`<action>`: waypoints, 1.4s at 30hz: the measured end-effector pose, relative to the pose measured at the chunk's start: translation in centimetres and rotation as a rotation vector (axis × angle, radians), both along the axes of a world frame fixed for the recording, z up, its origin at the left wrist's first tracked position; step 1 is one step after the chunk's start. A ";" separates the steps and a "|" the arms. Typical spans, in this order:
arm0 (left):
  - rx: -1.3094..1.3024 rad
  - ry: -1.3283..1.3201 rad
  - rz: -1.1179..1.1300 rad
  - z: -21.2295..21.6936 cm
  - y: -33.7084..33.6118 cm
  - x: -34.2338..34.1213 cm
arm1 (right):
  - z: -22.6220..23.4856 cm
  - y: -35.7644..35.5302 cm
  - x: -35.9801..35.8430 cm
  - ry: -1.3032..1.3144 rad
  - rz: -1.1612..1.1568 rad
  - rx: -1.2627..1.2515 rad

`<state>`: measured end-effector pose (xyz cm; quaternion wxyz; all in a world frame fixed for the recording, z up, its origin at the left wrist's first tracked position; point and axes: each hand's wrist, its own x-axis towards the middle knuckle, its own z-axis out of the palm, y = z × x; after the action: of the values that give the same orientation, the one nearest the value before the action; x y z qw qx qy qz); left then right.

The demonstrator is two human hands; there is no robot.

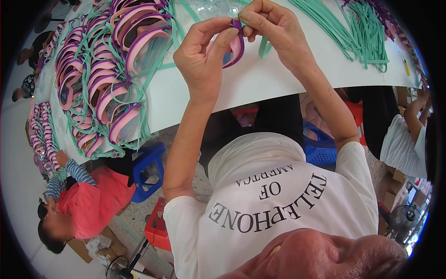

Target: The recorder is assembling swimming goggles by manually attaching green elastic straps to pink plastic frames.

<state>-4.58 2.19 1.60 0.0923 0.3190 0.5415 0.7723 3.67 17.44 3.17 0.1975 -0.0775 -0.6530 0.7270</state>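
Above the white table (pixel 179 104) I hold one pair of swim goggles (pixel 237 50) with a pink and purple frame, raised near the table's far middle. My left hand (pixel 204 58) is closed in a pinch on the frame's purple end. Against that same end, my right hand (pixel 274 35) pinches a mint-green ribbed strap (pixel 265 47), part of which loops down below the fingers. The fingertips hide how strap and frame meet. To the left of my left hand lie long stacked rows of similar goggles (pixel 134 58) with green straps tangled among them.
Loose green straps (pixel 325 25) and a bundle (pixel 371 39) lie at the right, beside a yellow pen (pixel 406 68). Clear plastic pieces (pixel 213 8) sit beyond my hands. Blue stools (pixel 149 173) stand below the table. One co-worker (pixel 100 197) is at left, another (pixel 404 139) at right.
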 end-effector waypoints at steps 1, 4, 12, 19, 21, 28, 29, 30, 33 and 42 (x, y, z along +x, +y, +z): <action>-0.006 -0.034 -0.003 0.0 0.0 0.2 | 0.1 0.1 0.1 -0.006 0.006 -0.009; -0.066 0.071 0.023 -0.4 0.0 -0.7 | 0.3 0.3 0.2 -0.018 0.010 -0.018; -0.165 0.238 0.165 -0.3 1.1 -0.5 | 1.9 -0.7 0.6 -0.060 -0.090 0.326; -0.134 0.677 0.420 -0.7 2.5 -0.9 | 3.4 -1.0 0.0 0.196 -0.328 1.110; -0.221 0.698 0.392 -0.1 2.5 -1.0 | 3.0 0.0 0.2 0.165 -0.363 1.208; -0.563 0.323 -0.097 6.0 -0.9 -5.2 | 2.1 3.7 -0.7 0.548 -0.490 0.904; -0.556 0.321 -0.105 5.5 -0.3 -5.2 | 1.9 3.5 -1.1 0.619 -0.457 0.828; -0.456 -0.093 -0.377 4.5 0.2 -5.4 | 2.1 3.0 -1.6 0.618 -0.459 0.831; -0.197 -0.681 -0.722 2.8 2.2 -4.2 | 2.4 2.2 -1.8 0.663 -0.348 0.936; -0.379 -0.316 -0.290 7.1 2.9 -2.7 | 6.1 5.5 5.8 0.851 -0.669 0.303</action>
<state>-7.29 5.06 8.72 0.3430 0.2462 0.6037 0.6763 9.44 22.98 9.30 0.6723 0.0488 -0.5526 0.4902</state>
